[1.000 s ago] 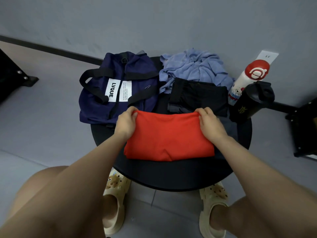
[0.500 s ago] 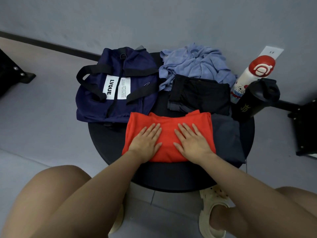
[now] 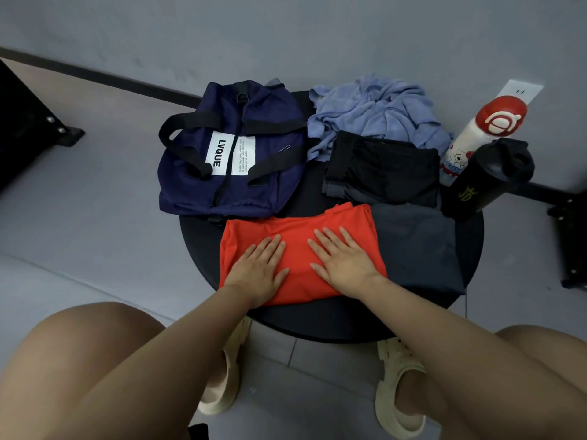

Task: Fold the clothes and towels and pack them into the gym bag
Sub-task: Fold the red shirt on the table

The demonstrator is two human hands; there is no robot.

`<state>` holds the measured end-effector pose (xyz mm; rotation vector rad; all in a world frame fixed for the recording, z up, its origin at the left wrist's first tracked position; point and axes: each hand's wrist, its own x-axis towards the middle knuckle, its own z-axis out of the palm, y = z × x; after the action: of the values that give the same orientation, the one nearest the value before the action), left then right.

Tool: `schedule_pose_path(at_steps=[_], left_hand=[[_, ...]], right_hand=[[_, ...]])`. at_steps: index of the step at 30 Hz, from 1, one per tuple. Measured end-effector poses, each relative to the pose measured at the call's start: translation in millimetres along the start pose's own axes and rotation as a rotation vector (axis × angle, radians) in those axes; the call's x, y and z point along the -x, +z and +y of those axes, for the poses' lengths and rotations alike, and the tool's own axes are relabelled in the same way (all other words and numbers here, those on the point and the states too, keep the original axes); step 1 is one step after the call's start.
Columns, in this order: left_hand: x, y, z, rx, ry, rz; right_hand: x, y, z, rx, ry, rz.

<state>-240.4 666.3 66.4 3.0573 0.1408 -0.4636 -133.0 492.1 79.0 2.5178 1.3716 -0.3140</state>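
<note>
A folded red garment lies at the front of the round black table. My left hand and my right hand press flat on it, fingers straight and spread. The navy gym bag with black straps and a white label sits zipped at the table's back left. A folded black garment lies behind the red one, a crumpled light blue towel behind that. A dark grey folded cloth lies right of the red garment.
A white bottle with a red cap and a black bottle stand at the table's right edge. Black metal frames sit on the floor at far left and far right. My knees and beige clogs are below the table.
A second ago both hands gripped the red garment's far corners. They let go and now lie flat on the folded garment, which has become narrower and sits a little to the left.
</note>
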Motion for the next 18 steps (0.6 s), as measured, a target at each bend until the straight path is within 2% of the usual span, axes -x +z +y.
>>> schedule_pose_path(at_steps=[7, 11, 14, 16, 18], left_hand=[[28, 7, -24, 0.045, 0.046, -0.006], [37, 9, -24, -0.025, 0.046, 0.0], [34, 3, -25, -0.111, 0.066, 0.066], [30, -1, -23, -0.086, -0.011, 0.124], [27, 0, -20, -0.012, -0.112, 0.117]], right_hand=[[9, 10, -32, -0.077, -0.001, 0.03], [18, 13, -49, -0.106, 0.042, 0.032], [14, 5, -55, -0.122, 0.076, 0.066], [8, -1, -56, -0.143, 0.105, 0.124], [3, -3, -58, -0.136, 0.11, 0.149]])
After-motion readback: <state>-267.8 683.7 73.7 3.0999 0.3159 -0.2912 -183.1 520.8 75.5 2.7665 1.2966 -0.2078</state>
